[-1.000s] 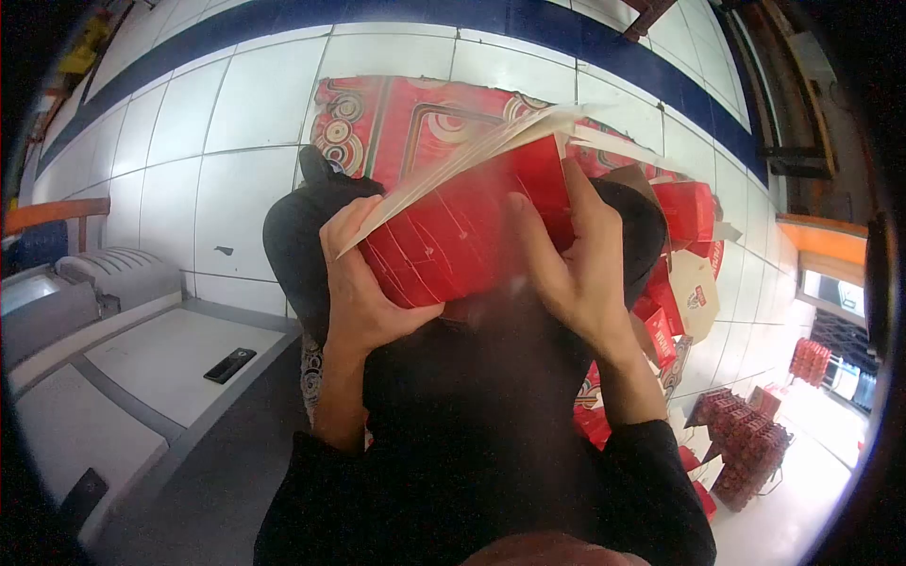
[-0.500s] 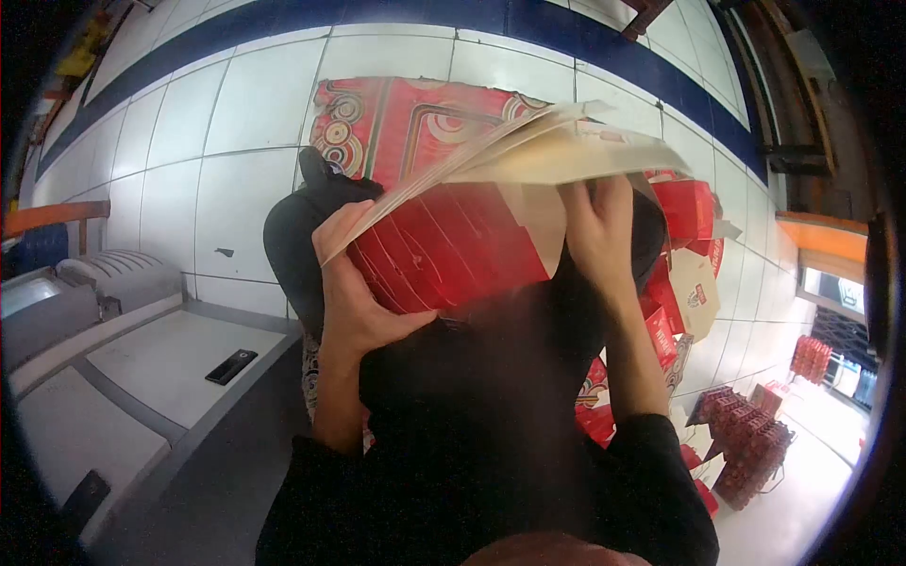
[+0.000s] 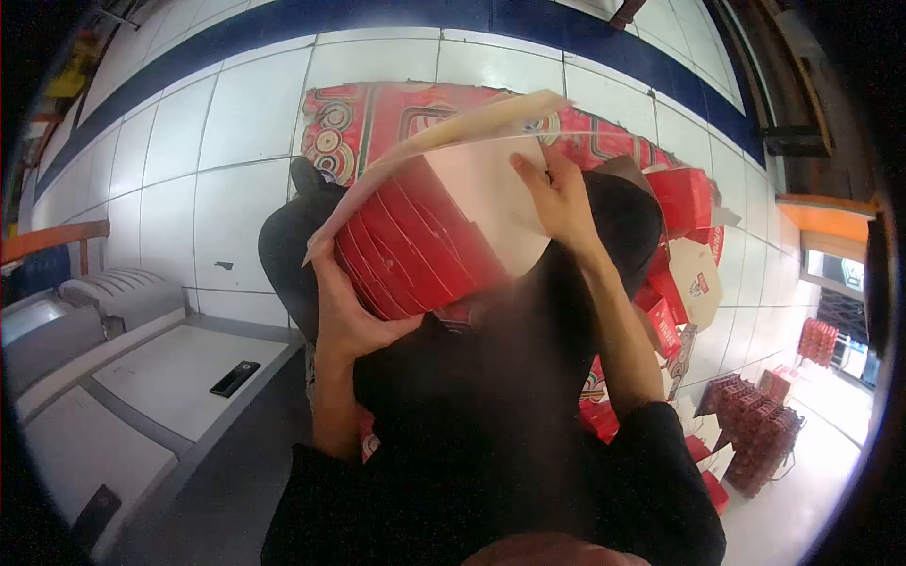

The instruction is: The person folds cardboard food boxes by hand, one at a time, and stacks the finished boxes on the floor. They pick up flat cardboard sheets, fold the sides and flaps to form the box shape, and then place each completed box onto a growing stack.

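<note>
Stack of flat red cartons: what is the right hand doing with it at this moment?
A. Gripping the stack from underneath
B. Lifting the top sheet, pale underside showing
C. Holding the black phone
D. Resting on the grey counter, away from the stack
B: the right hand peels the top sheet up off the stack of flat red cartons, showing its pale side, while the left hand supports the stack below.

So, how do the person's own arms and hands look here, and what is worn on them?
Both hands are bare: the left hand and the right hand show no gloves, and no rings or watch can be seen. The forearms are uncovered. Black sleeves are pushed up toward the elbows, plain, with no visible markings.
</note>
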The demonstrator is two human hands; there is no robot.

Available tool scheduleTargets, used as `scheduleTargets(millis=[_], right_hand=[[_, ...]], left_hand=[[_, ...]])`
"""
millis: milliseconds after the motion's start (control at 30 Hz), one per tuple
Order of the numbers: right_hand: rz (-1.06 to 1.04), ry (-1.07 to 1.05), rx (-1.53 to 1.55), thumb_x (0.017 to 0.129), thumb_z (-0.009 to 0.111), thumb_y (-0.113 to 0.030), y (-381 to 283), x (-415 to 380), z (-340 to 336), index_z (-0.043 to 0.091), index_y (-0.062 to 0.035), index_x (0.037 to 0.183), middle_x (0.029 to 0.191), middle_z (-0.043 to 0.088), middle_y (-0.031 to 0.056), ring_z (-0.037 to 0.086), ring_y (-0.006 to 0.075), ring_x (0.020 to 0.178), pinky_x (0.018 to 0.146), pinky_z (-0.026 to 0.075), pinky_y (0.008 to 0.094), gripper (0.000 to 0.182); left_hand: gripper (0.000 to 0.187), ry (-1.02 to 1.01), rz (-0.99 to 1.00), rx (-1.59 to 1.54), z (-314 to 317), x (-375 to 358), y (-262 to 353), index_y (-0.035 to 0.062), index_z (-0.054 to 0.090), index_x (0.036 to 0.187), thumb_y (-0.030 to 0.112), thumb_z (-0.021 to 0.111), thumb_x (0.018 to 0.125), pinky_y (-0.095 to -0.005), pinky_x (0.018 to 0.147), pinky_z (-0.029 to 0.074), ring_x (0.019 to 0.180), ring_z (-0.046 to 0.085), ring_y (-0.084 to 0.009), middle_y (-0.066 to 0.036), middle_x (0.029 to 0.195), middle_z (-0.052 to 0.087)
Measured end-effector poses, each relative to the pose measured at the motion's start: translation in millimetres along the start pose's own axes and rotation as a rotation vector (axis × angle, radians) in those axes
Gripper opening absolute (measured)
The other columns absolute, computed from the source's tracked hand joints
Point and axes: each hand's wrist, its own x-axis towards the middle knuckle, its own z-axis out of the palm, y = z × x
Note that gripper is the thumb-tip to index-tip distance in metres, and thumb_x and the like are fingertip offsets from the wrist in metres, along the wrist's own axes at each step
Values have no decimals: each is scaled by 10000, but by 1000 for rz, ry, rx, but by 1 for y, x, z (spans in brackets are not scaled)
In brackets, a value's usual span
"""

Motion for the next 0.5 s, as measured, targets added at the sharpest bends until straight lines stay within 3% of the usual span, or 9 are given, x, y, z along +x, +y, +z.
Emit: scheduleTargets(millis=[133, 200, 267, 300, 367, 500], right_hand=[[54, -27, -97, 1068, 614, -161, 14, 6, -7, 675, 40, 1259, 1015, 740, 38, 647, 80, 861, 743, 530, 279, 283], [87, -68, 50, 1070, 619, -174, 19, 7, -7, 676, 28, 1277, 1017, 740, 33, 654, 80, 866, 745, 534, 276, 295], [89, -63, 59, 1070, 620, -179, 27, 9, -7, 676, 20, 1288, 1024, 740, 30, 657, 81, 873, 752, 537, 276, 300], [92, -56, 64, 1070, 622, -184, 35, 9, -7, 676, 13, 1299, 1030, 739, 27, 661, 82, 879, 759, 540, 275, 306], [72, -103, 29, 1073, 626, -208, 38, 7, -5, 673, -2, 1321, 1045, 739, 21, 667, 82, 880, 773, 552, 278, 325], [113, -218, 47, 1074, 620, -223, 35, 16, -15, 673, -3, 1317, 1051, 738, 19, 667, 79, 899, 781, 555, 284, 332]], left_hand=[[1282, -7, 20, 37, 4, -1, -2, 25, 269, 1537, 249, 991, 502, -474, 1160, 376, 1375, 451, -327, -184, 1449, 408], [1281, 3, 17, -8, 5, -4, -7, 21, 271, 1535, 251, 992, 501, -475, 1161, 376, 1378, 448, -327, -182, 1448, 410], [1410, -63, -2, -19, 4, -8, -13, 26, 129, 1612, 195, 1008, 524, -500, 1241, 326, 1494, 376, -354, -227, 1589, 323], [1410, -64, -4, -14, 3, -7, -11, 26, 129, 1612, 195, 1008, 524, -500, 1241, 326, 1494, 376, -354, -227, 1589, 323], [1281, -25, -16, 52, 6, 1, -5, 19, 260, 1548, 236, 996, 522, -471, 1172, 374, 1390, 460, -318, -187, 1461, 427], [1266, -22, -1, -31, 12, 4, 2, 13, 255, 1552, 215, 990, 541, -458, 1184, 374, 1405, 466, -317, -192, 1487, 426]])
